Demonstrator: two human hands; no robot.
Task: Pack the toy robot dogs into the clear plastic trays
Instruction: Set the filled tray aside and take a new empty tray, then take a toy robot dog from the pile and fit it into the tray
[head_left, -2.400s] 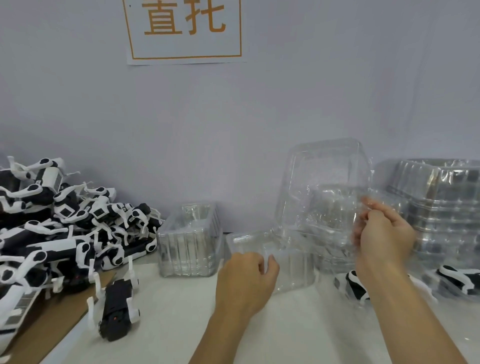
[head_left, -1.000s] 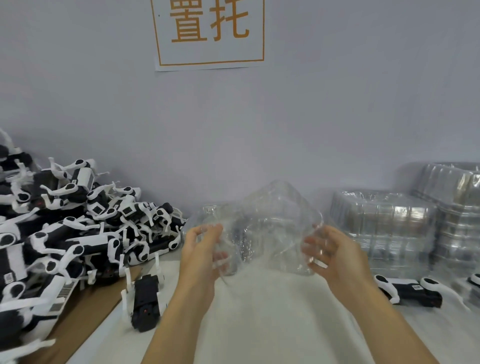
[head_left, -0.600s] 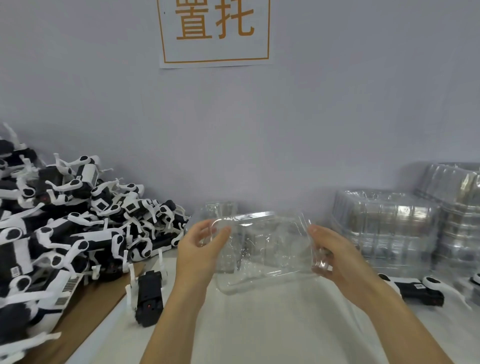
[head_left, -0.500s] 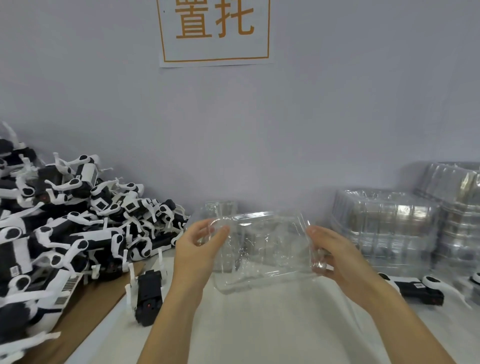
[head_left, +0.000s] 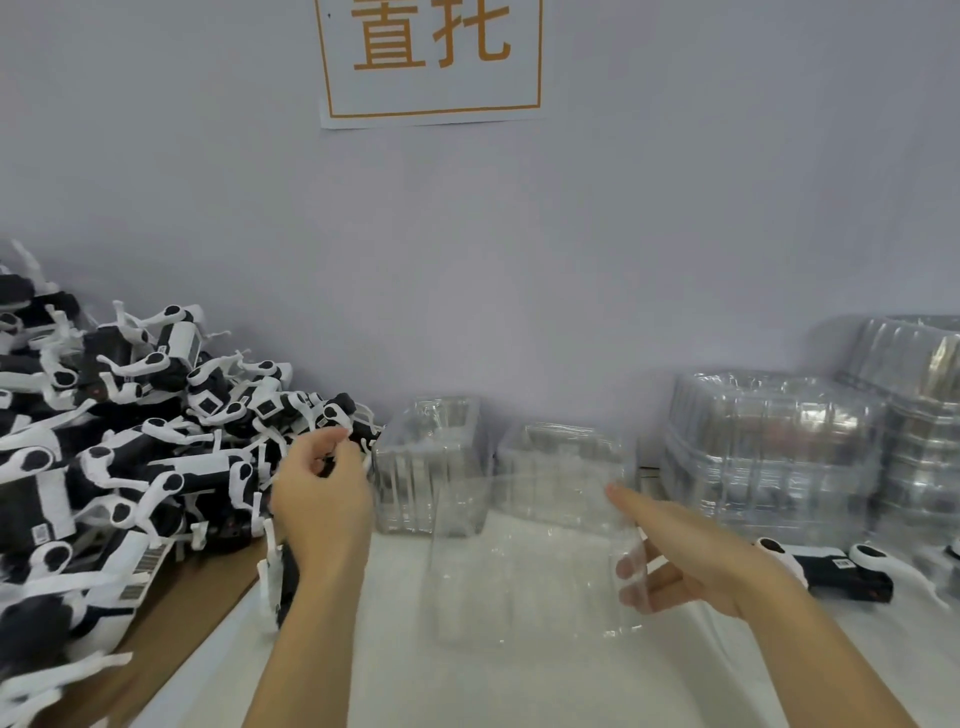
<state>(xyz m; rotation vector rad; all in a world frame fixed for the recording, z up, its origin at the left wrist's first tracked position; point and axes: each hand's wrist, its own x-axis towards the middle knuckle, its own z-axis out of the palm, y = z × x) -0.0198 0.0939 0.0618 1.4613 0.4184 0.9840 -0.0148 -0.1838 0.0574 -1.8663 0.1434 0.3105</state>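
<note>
A clear plastic tray (head_left: 530, 566) is held at its right edge by the right hand (head_left: 691, 556), thumb on top and fingers seen through the plastic beneath; the tray is set low over the white tabletop (head_left: 519, 675). To its left, the left hand (head_left: 322, 499) is raised with fingers loosely curled and nothing gripped, just in front of the pile of toy robot dogs (head_left: 130, 441). Below that hand, one dog (head_left: 283, 577) is largely hidden by the wrist. Beyond both hands, two more clear trays (head_left: 431, 467) are stood against the grey wall (head_left: 519, 260). Past the right hand, a lone dog (head_left: 831, 569) is laid flat before stacked trays (head_left: 774, 452), their count blurred by glare. A brown board (head_left: 171, 613) is seen under the pile. High on the wall, a sign (head_left: 431, 62) is cut off at the top.
</note>
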